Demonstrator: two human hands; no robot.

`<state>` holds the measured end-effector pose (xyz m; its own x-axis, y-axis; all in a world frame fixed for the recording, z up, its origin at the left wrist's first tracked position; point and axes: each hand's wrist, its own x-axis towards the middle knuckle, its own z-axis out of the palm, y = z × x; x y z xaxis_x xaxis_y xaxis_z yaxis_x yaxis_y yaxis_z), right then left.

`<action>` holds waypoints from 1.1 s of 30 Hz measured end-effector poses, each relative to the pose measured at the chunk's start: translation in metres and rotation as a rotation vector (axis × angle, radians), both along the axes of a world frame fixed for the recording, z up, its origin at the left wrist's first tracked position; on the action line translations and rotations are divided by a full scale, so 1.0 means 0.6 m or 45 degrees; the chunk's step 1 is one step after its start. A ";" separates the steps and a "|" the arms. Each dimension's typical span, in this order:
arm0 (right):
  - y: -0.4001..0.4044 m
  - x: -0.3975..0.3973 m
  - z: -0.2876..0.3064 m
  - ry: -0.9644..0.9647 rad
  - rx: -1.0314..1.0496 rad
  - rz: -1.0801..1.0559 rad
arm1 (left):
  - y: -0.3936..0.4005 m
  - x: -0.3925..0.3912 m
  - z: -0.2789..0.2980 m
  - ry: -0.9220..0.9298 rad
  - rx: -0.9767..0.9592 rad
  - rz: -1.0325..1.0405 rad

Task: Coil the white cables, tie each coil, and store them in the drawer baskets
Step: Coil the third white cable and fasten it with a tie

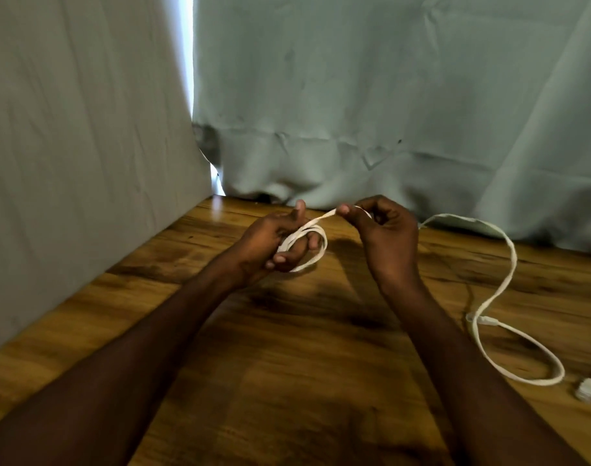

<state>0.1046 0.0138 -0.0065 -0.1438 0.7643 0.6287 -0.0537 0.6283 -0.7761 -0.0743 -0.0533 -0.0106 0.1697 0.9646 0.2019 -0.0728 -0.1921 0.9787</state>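
Head view: the left hand (280,245), just left of centre, has its fingers curled through a small coil (305,247) of the white cable (509,264), two or three loops hanging round the fingers with the thumb up. The right hand (381,227), at about 3 o'clock from the left and held apart from it, pinches the cable between thumb and fingertips, so a short flat stretch runs taut from that pinch down to the coil. So each grip is closed on the cable, one round the loops, one nipping the free run.

The likeliest trouble, as I judge it, is the loops sliding off the left fingers if that curl loosens while the right hand brings the next turn round. The loose tail could also twist or snag on itself, since it crosses over near 4 o'clock on the tabletop (287,348).

The cable is white and flat like a ribbon, and looks limp. Beyond the right hand it arcs out toward 3 o'clock, drops, and forms a loose loop at 4 o'clock. A white plug (584,395) lies at the right edge; whether it belongs to this cable I cannot tell. Pale cloth (354,95) hangs behind. No drawer baskets are in view.
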 end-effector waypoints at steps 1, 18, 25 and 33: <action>0.011 0.004 -0.007 -0.041 -0.063 -0.003 | -0.002 0.002 0.003 -0.088 -0.075 -0.060; -0.047 -0.058 -0.058 -1.229 0.557 0.052 | 0.032 -0.065 0.002 -1.117 0.072 0.374; -0.065 -0.057 -0.031 -0.782 0.430 0.274 | 0.013 -0.043 -0.002 0.216 0.306 0.727; -0.025 -0.021 -0.005 -0.097 -0.003 0.194 | -0.003 0.000 -0.001 0.179 -0.024 0.146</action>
